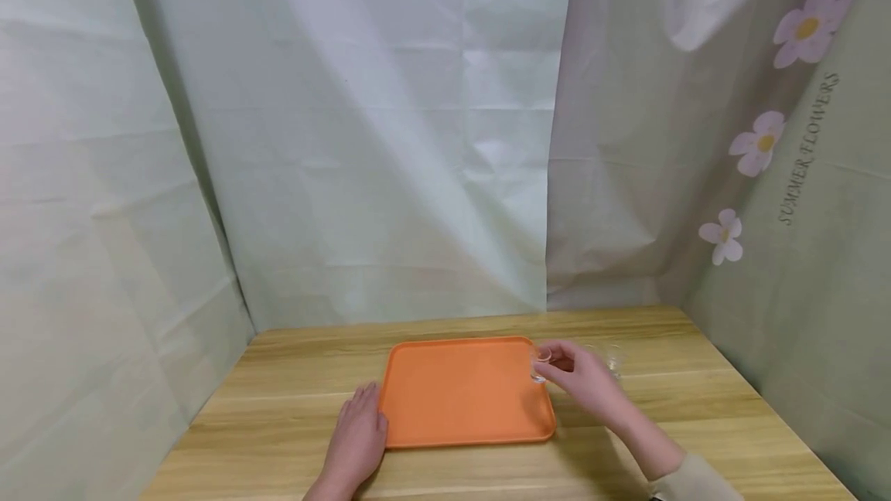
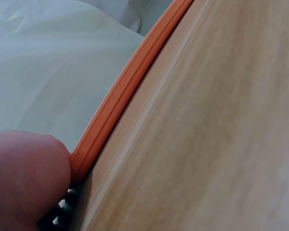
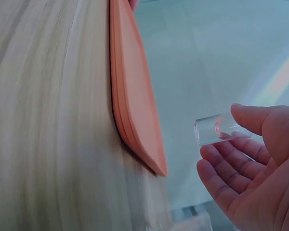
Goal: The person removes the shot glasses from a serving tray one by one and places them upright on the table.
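An orange tray (image 1: pixel 466 393) lies flat on the wooden table. My right hand (image 1: pixel 581 379) pinches a small clear glass (image 1: pixel 539 369) between thumb and fingers, held over the tray's right edge. In the right wrist view the glass (image 3: pixel 214 130) is off the table, apart from the tray (image 3: pixel 135 96). My left hand (image 1: pixel 357 433) rests at the tray's left edge with its fingers fairly straight. In the left wrist view, part of that hand (image 2: pixel 29 178) touches the end of the tray's orange rim (image 2: pixel 120 101).
More clear glassware (image 1: pixel 614 360) stands on the table just behind my right hand, partly hidden by it. Pale curtains (image 1: pixel 390 138) close off the back and both sides of the wooden table (image 1: pixel 292 377).
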{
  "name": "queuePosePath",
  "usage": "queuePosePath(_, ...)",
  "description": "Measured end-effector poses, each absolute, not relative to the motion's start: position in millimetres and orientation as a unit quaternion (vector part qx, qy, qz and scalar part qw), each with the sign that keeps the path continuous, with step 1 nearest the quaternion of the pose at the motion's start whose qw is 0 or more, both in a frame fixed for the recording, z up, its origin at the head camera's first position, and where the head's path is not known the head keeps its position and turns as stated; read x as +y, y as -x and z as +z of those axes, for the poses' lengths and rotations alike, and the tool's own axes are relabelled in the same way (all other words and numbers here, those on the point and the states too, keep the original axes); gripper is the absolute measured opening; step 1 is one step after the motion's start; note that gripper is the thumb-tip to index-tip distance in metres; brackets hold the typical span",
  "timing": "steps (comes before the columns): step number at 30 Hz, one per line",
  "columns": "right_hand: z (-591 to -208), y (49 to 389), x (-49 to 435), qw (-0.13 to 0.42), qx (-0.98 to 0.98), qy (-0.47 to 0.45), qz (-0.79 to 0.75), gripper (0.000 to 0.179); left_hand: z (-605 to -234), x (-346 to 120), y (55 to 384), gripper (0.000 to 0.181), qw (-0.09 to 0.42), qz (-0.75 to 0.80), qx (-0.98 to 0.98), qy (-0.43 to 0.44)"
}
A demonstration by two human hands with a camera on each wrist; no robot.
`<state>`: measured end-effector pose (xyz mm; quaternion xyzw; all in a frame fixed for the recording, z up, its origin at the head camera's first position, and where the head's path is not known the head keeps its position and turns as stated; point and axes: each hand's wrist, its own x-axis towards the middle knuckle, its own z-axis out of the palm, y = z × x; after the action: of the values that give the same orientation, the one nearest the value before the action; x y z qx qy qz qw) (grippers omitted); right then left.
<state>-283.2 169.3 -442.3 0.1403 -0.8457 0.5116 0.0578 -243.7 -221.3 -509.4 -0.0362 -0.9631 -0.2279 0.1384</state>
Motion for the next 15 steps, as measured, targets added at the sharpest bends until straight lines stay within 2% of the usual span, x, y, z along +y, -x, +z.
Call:
queuePosePath(7, -438, 271, 199, 0.062, -0.859, -0.12, 0.493, 0.036, -510, -221, 244, 0.049, 0.133, -0.228, -0.964, 0.033)
queuePosePath(15, -434, 263, 231, 0.071, -0.879, -0.096, 0.463, 0.047, -507, -220, 242, 0.049, 0.146, -0.225, -0.963, 0.041)
